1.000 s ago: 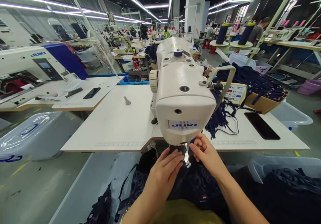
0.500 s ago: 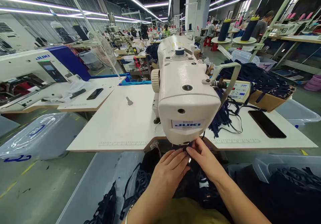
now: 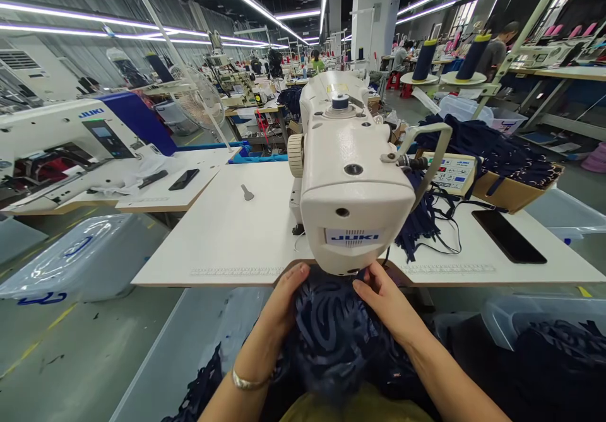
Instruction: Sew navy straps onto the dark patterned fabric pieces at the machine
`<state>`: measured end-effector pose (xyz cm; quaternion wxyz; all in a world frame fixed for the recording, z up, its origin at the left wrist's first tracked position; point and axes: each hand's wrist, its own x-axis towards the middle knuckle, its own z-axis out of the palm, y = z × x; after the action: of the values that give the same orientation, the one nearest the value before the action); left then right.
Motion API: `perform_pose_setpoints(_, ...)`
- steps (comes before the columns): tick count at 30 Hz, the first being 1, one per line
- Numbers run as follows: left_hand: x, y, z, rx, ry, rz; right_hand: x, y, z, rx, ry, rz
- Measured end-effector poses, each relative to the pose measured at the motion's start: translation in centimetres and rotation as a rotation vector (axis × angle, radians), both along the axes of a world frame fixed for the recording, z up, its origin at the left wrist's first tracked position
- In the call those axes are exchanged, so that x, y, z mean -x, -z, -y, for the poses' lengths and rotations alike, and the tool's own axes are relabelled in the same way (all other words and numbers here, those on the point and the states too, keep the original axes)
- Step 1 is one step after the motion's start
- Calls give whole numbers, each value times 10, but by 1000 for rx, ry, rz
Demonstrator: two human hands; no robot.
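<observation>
A navy lace garment (image 3: 331, 321) hangs below the head of the white JUKI sewing machine (image 3: 355, 207), its lower part blurred by motion. My left hand (image 3: 279, 302) grips the garment's left side, thumb on top near the table edge and fingers partly hidden behind the cloth. Just under the machine head, my right hand (image 3: 386, 299) pinches the garment's upper right edge between thumb and fingers. The needle area is hidden behind the machine head.
A phone (image 3: 509, 236) and navy straps (image 3: 419, 226) lie right of the machine on the white table (image 3: 227, 233). A small grey metal piece (image 3: 247, 192) rests on its left. Plastic bins (image 3: 80, 252) stand around, and a cardboard box (image 3: 506, 188) holds navy pieces.
My left hand has moved left, away from my right hand, and the lace garment has come up into view between them. My right hand stays pinching beneath the machine head.
</observation>
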<state>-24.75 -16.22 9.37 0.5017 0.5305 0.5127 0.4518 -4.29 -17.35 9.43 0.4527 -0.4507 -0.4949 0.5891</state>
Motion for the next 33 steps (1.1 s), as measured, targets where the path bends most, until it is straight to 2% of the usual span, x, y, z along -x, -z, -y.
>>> perform_pose_setpoints(3,-4,3,-11,-138,-56,-119,1,0,0,-2,19,17)
perform_pose_setpoints(6,-12,5,-2,-327,-146,-257,4,0,1,16,42,53)
perform_pose_setpoints(7,-15,4,5,-402,-132,-300,5,0,2,16,47,58)
perform_pose_setpoints(9,-23,1,20,-606,-13,-425,6,0,3,12,57,60)
perform_pose_setpoints(11,-32,-4,33,-874,114,-665,5,-1,3,27,64,42)
perform_pose_setpoints(13,-40,-9,40,-1023,140,-837,3,-1,1,50,49,-22)
perform_pose_setpoints(15,-44,-13,42,-1040,120,-870,-2,0,-2,38,8,-104)
perform_pose_setpoints(18,-40,-16,40,-974,121,-845,-7,3,-8,-4,-37,-127)
perform_pose_setpoints(21,-29,-13,36,-873,132,-775,-6,7,-8,-14,-3,-87)
perform_pose_setpoints(27,-13,-9,32,-814,175,-621,1,10,-3,10,60,-99)
perform_pose_setpoints(33,-12,-17,28,-854,237,-701,1,9,-3,4,44,-125)
